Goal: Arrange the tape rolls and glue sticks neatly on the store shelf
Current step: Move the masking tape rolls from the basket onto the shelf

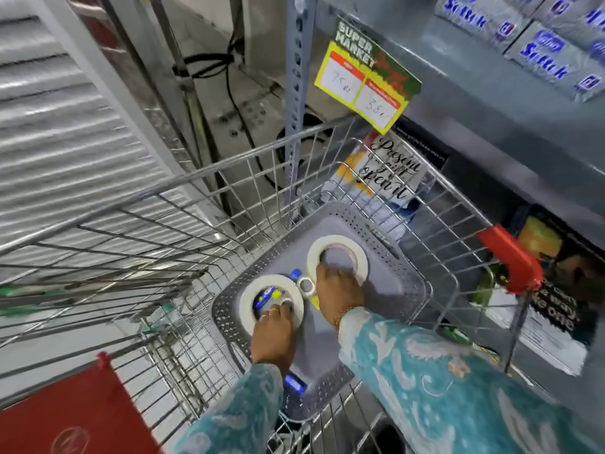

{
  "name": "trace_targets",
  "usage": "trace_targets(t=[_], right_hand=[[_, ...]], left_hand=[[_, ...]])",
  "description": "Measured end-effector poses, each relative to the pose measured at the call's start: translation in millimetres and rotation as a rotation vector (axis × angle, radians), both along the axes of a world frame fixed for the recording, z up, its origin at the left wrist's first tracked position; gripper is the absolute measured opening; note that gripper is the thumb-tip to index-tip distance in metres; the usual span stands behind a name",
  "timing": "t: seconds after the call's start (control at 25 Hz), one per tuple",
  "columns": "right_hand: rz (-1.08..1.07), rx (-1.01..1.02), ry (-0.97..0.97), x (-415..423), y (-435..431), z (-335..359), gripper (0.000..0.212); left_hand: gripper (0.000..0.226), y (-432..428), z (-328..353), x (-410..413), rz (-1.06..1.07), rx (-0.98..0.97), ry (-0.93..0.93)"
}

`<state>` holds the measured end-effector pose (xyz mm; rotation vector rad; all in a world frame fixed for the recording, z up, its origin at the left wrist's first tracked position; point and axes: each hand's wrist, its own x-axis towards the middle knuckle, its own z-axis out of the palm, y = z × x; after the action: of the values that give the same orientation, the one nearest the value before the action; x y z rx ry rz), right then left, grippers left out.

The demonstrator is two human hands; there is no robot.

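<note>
L hand grips near roll, R hand far roll; gray tray, cart.

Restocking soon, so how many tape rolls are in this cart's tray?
3: one large white roll at the left hand, a second large roll at the right hand, a small roll between them. Others may be hidden.

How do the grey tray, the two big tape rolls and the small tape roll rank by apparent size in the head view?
1. grey tray
2. left tape roll and right tape roll: look alike, unranked
3. small tape roll
</note>
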<state>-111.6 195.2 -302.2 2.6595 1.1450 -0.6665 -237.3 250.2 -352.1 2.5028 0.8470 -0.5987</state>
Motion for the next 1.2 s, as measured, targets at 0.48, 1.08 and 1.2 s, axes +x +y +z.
trace_targets(t=[0.48,1.08,1.2], right_hand=[[0.29,0.572,-0.142,-3.8,-26.6,169.1,0.039],[-0.365,0.528,-0.72,106.2,-428.1,346.0,0.043],[-0.568,0.327,-0.627,105.2,-534.3,341.8,0.052]], left_hand=[[0.045,-46.8,159.2,16.8,0.317,0.12,-0.355],[0.043,-307.3,366.8,205.1,-0.713,0.401,-0.964],[0.033,-387.1,367.9,234.4,-0.986,0.164,-0.925]])
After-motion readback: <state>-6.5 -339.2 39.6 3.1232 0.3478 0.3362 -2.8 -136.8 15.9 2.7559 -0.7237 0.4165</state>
